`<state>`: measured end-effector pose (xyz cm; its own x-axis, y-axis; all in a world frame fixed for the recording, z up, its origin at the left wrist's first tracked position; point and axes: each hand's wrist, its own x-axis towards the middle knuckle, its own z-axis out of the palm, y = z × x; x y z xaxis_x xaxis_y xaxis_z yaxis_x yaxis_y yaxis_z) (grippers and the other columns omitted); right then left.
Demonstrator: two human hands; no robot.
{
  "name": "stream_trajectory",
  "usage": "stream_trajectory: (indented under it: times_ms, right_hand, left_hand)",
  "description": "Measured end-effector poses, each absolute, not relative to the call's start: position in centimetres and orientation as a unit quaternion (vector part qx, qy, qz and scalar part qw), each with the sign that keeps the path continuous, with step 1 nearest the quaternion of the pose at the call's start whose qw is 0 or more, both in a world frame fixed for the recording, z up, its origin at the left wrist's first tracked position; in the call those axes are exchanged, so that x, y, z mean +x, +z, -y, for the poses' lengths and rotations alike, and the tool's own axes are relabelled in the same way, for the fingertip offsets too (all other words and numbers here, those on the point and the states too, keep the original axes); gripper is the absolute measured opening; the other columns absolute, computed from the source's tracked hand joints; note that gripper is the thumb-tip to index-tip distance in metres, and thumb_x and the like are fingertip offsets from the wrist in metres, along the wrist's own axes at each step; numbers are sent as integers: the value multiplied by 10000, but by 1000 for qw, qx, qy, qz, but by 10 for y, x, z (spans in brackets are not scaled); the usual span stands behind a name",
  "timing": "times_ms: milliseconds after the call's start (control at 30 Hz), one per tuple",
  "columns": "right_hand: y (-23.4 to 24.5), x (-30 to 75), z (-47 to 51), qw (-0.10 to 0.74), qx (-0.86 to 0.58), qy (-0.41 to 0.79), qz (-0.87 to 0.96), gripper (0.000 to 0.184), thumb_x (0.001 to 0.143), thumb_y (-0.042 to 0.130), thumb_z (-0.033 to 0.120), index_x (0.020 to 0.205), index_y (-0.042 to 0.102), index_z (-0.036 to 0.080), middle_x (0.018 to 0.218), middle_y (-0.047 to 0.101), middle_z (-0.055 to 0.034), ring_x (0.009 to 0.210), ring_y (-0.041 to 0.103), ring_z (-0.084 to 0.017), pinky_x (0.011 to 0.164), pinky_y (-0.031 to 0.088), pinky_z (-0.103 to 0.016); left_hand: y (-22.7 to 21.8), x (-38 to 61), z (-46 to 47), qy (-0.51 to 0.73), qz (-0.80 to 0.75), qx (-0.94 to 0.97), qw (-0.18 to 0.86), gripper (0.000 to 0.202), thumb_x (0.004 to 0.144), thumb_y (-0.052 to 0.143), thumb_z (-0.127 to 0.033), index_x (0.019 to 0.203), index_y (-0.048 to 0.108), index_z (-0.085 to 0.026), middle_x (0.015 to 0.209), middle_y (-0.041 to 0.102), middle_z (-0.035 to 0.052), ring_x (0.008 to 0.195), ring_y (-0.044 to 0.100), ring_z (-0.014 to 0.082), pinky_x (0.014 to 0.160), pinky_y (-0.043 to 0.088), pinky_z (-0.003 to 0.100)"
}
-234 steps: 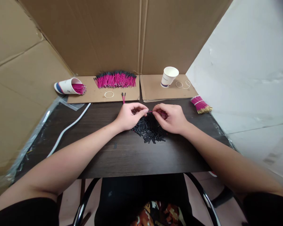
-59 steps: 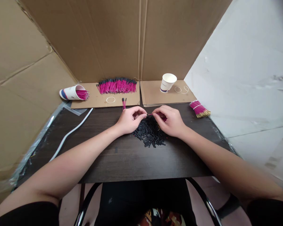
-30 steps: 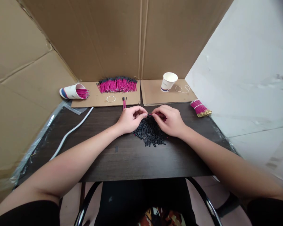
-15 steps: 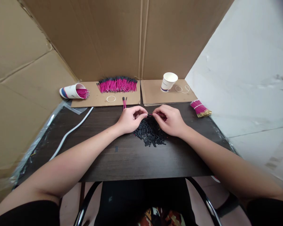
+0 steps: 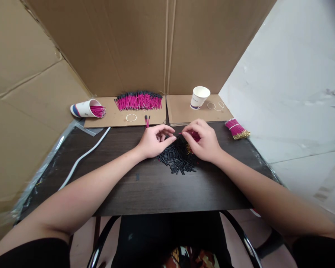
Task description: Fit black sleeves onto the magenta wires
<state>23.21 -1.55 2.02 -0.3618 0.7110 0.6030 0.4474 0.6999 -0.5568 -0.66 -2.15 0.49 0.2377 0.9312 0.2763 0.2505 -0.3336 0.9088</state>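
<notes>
Both arms are extending forward from either side, elbows bending outward. The left forearm (image 5: 111, 172) is slanting inward, bare, its wrist appearing nearly straight. The left grip (image 5: 155, 141) is facing inward, thumb and forefinger standing slightly apart at the tips, the remaining fingers curling behind. The right forearm (image 5: 247, 171) is mirroring that slant, likewise bare. The right grip (image 5: 206, 140) is facing the left; its thumb and forefinger are pinching closely, the other fingers bending palmward, partly hidden. Both grips are lying near each other, apart.
</notes>
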Motion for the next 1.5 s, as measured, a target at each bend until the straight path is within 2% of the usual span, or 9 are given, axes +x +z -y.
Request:
stream_trajectory:
  times_ms: [100,267,467,633,733,900,1033,1167,1500]
  right_hand:
    - [22,233,17,467,-380,188,776,120,1068,700,306,1015,780,233,945,620,-55,848,610,-222,759,515,-393]
    - [18,231,18,472,-398,305,725,227,1080,703,438,1004,747,229,727,545,19,654,483,-159,625,444,-331]
    - [21,226,21,436,-372,445,688,379,1046,737,593,996,681,222,759,703,-13,637,581,-144,596,476,-312]
    - [25,223,26,416,-339,508,674,385,1028,767,590,1000,681,216,786,746,-27,636,606,-139,610,518,-310]
    - [23,223,27,404,-330,521,675,382,1017,780,585,1003,694,214,806,744,-30,676,641,-149,625,541,-309]
    - [23,222,27,404,-314,525,681,365,1015,788,564,993,721,205,870,760,-47,777,699,-170,715,591,-324]
    - [24,222,27,408,-314,530,674,377,987,820,571,976,741,202,881,765,-46,811,710,-179,771,611,-337]
    - [25,222,28,413,-317,541,661,376,959,859,563,969,760,201,900,773,-51,832,716,-185,802,616,-341]
    - [21,223,27,412,-320,548,654,332,955,866,513,1049,791,204,974,785,-60,882,716,-187,844,615,-349]
  left_hand:
    - [7,-6,22,446,-431,673,403,303,879,876,-343,1100,824,-142,939,823,97,579,496,93,533,393,255]
    - [8,-5,24,433,-433,685,394,229,898,878,-368,1010,875,-168,775,783,52,559,510,107,520,378,262]
    - [12,-5,29,422,-423,700,390,230,913,884,-385,1033,907,-189,841,839,71,623,659,160,569,494,297]
    - [19,-6,33,417,-389,706,420,155,934,872,-342,979,913,-200,977,882,92,845,817,234,800,650,362]
    - [21,-6,35,405,-379,697,454,161,936,874,-352,950,910,-196,943,881,93,839,832,243,812,673,369]
    - [25,-7,37,405,-377,697,456,183,921,874,-356,939,910,-178,891,870,94,731,785,205,689,632,316]
    - [27,-8,37,380,-386,715,443,231,891,885,-374,932,906,-147,716,797,69,521,579,121,493,425,255]
    - [27,-9,37,379,-389,712,445,265,875,892,-392,896,896,-128,679,763,66,517,516,102,501,376,252]
    - [29,-10,35,384,-380,713,447,232,867,866,-373,829,816,-149,710,755,49,556,559,117,540,427,262]
